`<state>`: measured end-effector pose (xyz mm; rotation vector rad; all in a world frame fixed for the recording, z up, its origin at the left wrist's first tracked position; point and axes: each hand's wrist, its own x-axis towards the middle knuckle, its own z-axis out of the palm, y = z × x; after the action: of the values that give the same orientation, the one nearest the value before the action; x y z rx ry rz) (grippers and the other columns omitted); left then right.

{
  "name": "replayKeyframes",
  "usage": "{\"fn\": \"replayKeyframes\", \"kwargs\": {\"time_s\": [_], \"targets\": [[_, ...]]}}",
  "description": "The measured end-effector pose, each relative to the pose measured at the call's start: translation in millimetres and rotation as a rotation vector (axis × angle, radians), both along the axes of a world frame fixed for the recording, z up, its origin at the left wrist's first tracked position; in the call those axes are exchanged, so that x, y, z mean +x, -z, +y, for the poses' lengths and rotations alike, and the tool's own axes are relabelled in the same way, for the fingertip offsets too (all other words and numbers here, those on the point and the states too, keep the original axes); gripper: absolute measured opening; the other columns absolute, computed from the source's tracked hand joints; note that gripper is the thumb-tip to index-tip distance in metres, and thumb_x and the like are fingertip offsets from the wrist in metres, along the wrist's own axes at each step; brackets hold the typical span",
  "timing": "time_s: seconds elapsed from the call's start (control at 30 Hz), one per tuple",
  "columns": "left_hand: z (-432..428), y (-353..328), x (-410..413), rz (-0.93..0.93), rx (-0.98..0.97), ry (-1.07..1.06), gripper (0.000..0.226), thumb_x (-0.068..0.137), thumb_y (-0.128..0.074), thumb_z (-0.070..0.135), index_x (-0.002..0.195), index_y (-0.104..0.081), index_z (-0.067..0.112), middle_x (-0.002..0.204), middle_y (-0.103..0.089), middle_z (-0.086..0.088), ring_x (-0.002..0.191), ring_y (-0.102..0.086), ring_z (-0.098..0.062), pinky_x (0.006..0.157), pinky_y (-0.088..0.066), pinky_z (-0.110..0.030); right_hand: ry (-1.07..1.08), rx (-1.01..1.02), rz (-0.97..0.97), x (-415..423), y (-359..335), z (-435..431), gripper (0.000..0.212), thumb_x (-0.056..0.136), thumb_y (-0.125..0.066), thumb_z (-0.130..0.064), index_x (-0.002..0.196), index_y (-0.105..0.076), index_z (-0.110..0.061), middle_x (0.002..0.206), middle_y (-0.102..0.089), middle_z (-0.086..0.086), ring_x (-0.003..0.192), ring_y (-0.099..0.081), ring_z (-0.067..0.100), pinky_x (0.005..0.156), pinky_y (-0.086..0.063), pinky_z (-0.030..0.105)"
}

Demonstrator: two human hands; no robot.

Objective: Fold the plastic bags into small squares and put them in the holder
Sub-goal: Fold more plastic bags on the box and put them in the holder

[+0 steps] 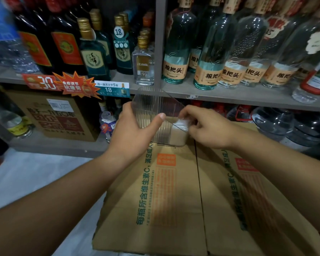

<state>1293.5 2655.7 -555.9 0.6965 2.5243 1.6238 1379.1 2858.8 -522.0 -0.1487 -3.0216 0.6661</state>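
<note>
Liquor shelves (229, 96) behind, cardboard box (174, 209) below: our left hand (135, 132) grips the clear ribbed holder (150, 102), right hand (207, 128) pinches the folded plastic bag (181, 124) inside it, probably light, slippery, springy, so we'd pinch across folds.

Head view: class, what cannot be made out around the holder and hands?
Holder contents, head view: ribbed walls and the left hand hide the count of bags.
Folded bag, head view: right hand covers part; shape unclear.
Cardboard box, head view: frame's bottom edge cuts it.
</note>
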Motion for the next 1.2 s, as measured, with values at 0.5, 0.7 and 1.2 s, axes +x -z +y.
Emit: {"fn": "replayKeyframes", "kwargs": {"time_s": [0.5, 0.7, 1.2], "targets": [[1, 1, 0, 0.009, 0.002, -0.005, 0.06, 0.086, -0.07, 0.059, 0.131, -0.041, 0.032, 0.129, -0.058, 0.013, 0.12, -0.055, -0.007, 0.097, -0.042, -0.027, -0.031, 0.315, -0.07, 6, 11, -24, 0.039, 0.098, -0.056, -0.04, 0.126, -0.036, -0.021, 0.108, -0.063, 0.005, 0.097, -0.061, 0.029, 0.076, -0.05, 0.041], [2, 1, 2, 0.013, -0.01, 0.002, 0.058, 0.087, -0.068, 0.059, 0.13, -0.038, 0.033, 0.132, -0.056, 0.012, 0.123, -0.053, -0.008, 0.098, -0.038, -0.025, -0.015, 0.247, -0.129, 6, 17, -29, 0.028, 0.105, -0.045, -0.034, 0.128, -0.045, -0.019, 0.113, -0.066, 0.005, 0.1, -0.061, 0.025, 0.084, -0.051, 0.042], [1, -2, 5, -0.038, 0.007, 0.007, 0.056, 0.087, -0.07, 0.057, 0.128, -0.04, 0.034, 0.125, -0.059, 0.017, 0.112, -0.057, 0.002, 0.087, -0.039, -0.013, 0.02, 0.176, -0.015, 12, 22, -27, 0.014, 0.101, -0.051, -0.036, 0.105, -0.059, -0.025, 0.108, -0.057, -0.004, 0.093, -0.059, 0.022, 0.078, -0.053, 0.043]]}}
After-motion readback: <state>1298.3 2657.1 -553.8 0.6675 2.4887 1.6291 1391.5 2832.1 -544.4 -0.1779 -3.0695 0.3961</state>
